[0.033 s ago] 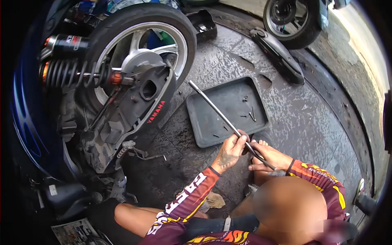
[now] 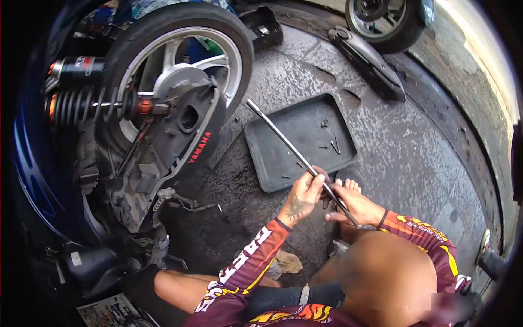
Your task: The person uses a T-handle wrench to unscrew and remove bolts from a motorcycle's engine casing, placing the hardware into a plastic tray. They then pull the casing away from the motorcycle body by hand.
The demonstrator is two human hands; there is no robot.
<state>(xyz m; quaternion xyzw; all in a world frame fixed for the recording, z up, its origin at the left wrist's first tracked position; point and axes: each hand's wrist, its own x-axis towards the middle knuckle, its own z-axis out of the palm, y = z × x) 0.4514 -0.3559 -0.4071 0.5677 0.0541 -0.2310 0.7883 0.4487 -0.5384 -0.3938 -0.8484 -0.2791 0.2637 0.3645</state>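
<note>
A long steel rod (image 2: 280,136) slants across the middle of the view, its upper end over the left edge of a black tray (image 2: 256,163) that holds several small bolts and pins. My left hand (image 2: 305,199) grips the rod with its thumb and fingers closed round it, just below the tray. Lower down the same rod, my right hand (image 2: 357,207) holds it near its end, fingers curled at it and partly hidden. A bare foot shows behind the right hand.
Left are a wheel (image 2: 237,82), a coil-spring shock (image 2: 95,106), a black casing (image 2: 136,201) and blue bodywork (image 2: 30,158). A long dark part (image 2: 370,68) lies at upper right near another wheel (image 2: 381,38). A pale cloth (image 2: 289,261) lies below my left arm.
Both hands and the rod have shifted slightly up and to the left in the view. The surroundings also sit a little higher in the picture.
</note>
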